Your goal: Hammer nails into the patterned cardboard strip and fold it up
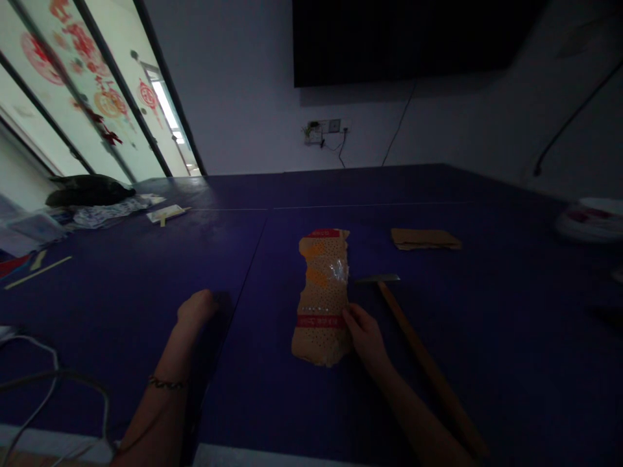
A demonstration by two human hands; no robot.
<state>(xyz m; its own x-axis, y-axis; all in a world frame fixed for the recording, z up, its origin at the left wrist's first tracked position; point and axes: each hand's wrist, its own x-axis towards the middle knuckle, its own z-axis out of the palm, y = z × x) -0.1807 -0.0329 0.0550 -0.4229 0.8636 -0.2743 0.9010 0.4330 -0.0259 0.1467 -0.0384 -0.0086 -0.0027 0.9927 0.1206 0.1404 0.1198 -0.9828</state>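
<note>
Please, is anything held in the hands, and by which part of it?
The right hand holds the long cardboard piece by its right edge, beside the lower red band. The left hand is closed; whether it holds anything is hidden.

The right hand (365,334) touches perforated cardboard (322,292) beside what seems a hammer (421,353).

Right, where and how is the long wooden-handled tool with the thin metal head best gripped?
Probably around the middle of its wooden handle, from above and the right: the slim shaft slants beside the right forearm, which crowds its left side.
</note>
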